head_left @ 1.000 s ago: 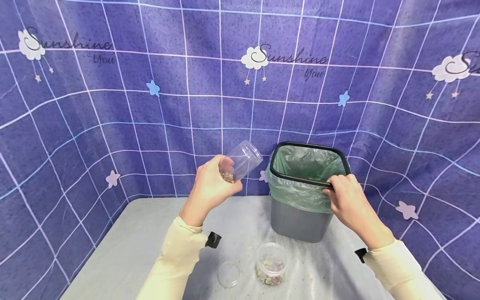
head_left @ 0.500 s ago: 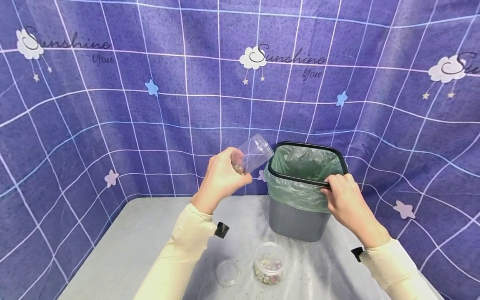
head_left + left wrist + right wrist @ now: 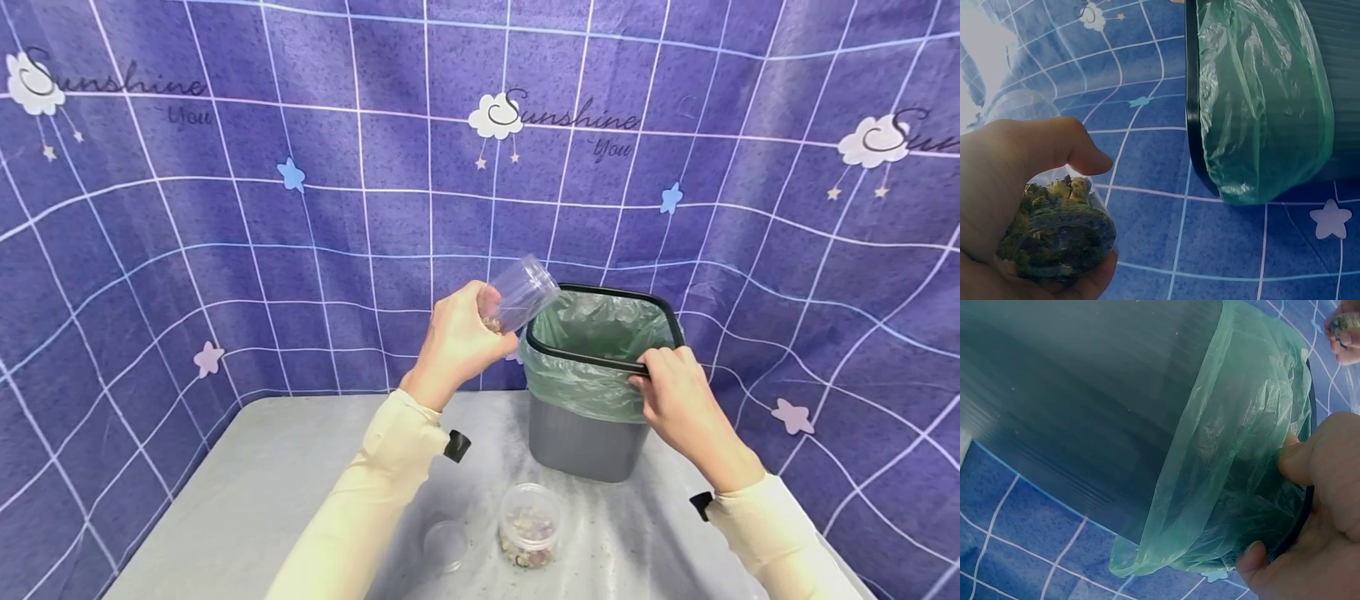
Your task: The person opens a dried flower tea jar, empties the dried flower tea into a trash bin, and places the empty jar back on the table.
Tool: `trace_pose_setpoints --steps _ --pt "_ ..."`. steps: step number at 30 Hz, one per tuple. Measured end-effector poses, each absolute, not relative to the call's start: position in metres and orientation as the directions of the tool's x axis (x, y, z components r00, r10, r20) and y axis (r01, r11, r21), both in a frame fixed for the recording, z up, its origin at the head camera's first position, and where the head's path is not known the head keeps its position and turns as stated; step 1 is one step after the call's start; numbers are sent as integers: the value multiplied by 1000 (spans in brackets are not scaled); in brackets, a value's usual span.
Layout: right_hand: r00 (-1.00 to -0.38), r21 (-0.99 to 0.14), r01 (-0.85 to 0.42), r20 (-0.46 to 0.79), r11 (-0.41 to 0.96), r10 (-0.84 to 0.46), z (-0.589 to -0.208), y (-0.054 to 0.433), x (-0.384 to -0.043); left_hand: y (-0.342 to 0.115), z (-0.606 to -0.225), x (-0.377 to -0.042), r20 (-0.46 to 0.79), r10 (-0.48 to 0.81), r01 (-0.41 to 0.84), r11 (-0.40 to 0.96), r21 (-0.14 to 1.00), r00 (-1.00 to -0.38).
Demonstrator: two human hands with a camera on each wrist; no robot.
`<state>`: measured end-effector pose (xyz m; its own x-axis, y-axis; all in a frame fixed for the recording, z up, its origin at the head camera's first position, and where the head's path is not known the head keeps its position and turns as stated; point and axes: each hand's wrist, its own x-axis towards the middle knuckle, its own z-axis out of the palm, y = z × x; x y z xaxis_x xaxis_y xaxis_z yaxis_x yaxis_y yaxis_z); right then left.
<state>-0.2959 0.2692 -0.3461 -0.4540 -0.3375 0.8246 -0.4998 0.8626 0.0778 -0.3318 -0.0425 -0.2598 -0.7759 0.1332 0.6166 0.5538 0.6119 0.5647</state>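
- My left fingers (image 3: 1082, 140) are curled round a clear jar (image 3: 522, 293). It leans, with its mouth up and away from my palm.
- Little bits (image 3: 1060, 190) sit in the jar's bottom, close to those fingers.
- My right fingers (image 3: 660, 360) pinch the black rim (image 3: 588, 359) of the grey bin (image 3: 585, 446). A green bag (image 3: 581, 392) hangs over its outside, just under them.
- Nearer me than my fingers, a tub (image 3: 528, 529) of bits and a clear disc (image 3: 446, 546) are on the worktop (image 3: 300, 467).
- I can't tell if the jar's mouth is over the bin, so I think it should go well inside the rim before a bigger tip.
- A slow tip seems best, and a firm right pinch should stop the bin sliding.
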Motion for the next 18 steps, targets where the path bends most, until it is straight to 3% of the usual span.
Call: trace_pose_setpoints --steps 18 --pt "-486 40 -466 823 884 -294 -347 267 -295 -6 -247 -341 634 157 582 602 547 -757"
